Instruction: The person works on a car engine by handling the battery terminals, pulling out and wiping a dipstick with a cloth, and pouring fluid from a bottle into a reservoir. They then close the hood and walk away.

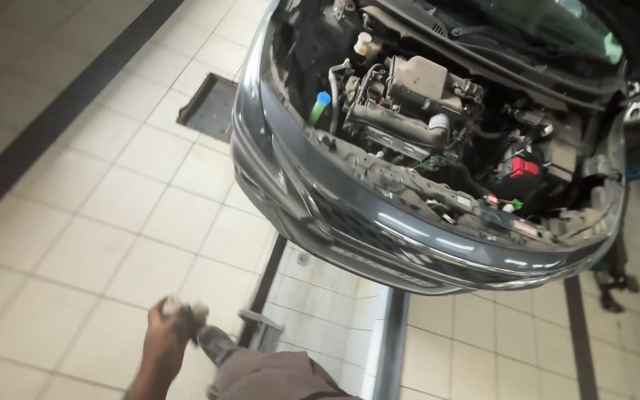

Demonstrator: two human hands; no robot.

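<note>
The fingers (187, 311) of the left hand (170, 326) are curling tightly around a small, pale crumpled object (184, 307), most likely a rag or wad of cloth; motion blur is preventing a firmer identification. The hand is closing fully on this object, with the object showing above the knuckles. The left forearm (150, 374) is extending up from the bottom edge of the view. The right hand is not appearing in the view.

Just to the right of the held object, a dark shoe (216, 344) is resting on the floor, and above the bottom edge a grey-brown trouser leg (275, 378) is occupying the lower centre.

Beyond the shoe, a metal lift arm (261, 326) is lying low over the floor, and a blue-grey lift rail (388, 341) is running from the bottom edge toward the car.

The grey car (320, 200) is standing well apart from the hand, filling the upper right. Its bonnet is standing open, exposing the engine (409, 104). Within the bay, a green bottle with a blue cap (319, 107) is sitting at the left, a white-capped reservoir (365, 44) is sitting behind it, and a battery with a red terminal cover (524, 167) is sitting at the right.

The beige tiled floor (90, 222) is spreading across the left. A dark stripe (61, 111) is crossing it diagonally, and a rectangular metal floor plate (209, 107) is lying beside the car's front corner.
</note>
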